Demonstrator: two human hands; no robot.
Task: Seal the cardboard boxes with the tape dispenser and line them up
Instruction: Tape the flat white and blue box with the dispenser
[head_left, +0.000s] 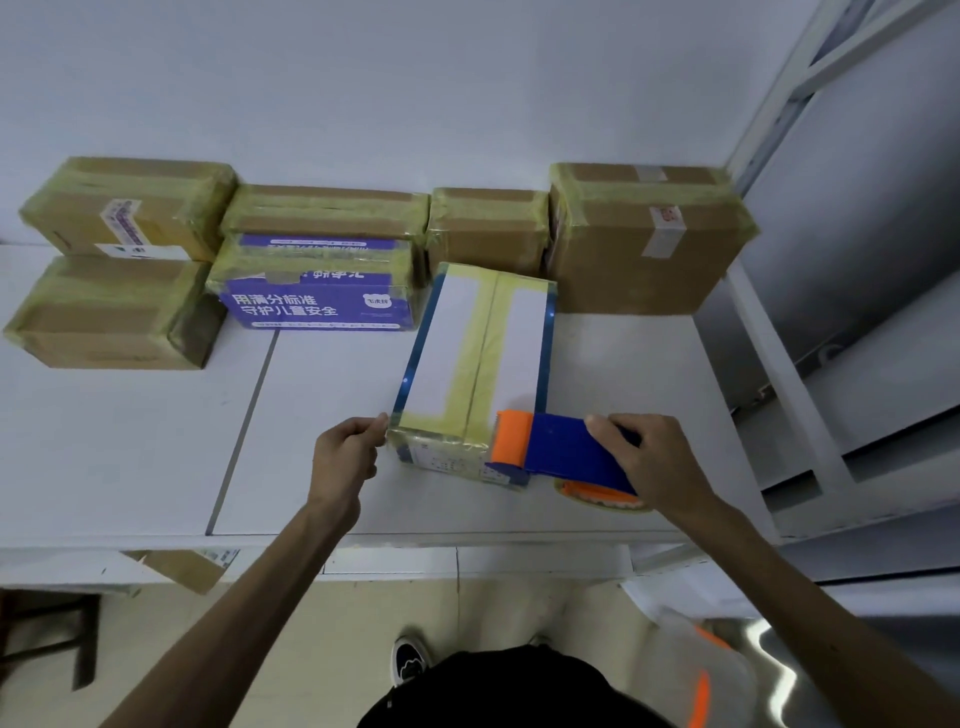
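Left hand: we see the left hand (345, 449) in the lower centre of the frame, its curled fingers pinching the near left corner of a white-topped cardboard box (452, 343) with blue edges.
Right hand: the right hand (649, 457), just right of centre, is wrapped round a blue plastic tape dispenser (561, 449) with an orange roller.
Tape dispenser: its orange roller end sits on the near right corner of the white-topped cardboard box; below the hand we make out a roll of yellowish tape (597, 496) on an orange hub.
Box being taped: it lies on the white table (130, 441) at the centre of the frame, its long side running up the frame; yellowish tape covers the middle seam and both ends.
Back row: along the wall we count two brown taped boxes (130, 208) at upper left, a flat brown box (322, 210), a small brown box (488, 228) and a large brown box (644, 244) at upper right.
Purple box: a purple printed carton (317, 304) sits in front of the flat brown box, left of the white-topped one.
Lower left: we see part of another cardboard box (182, 566) below the table edge.
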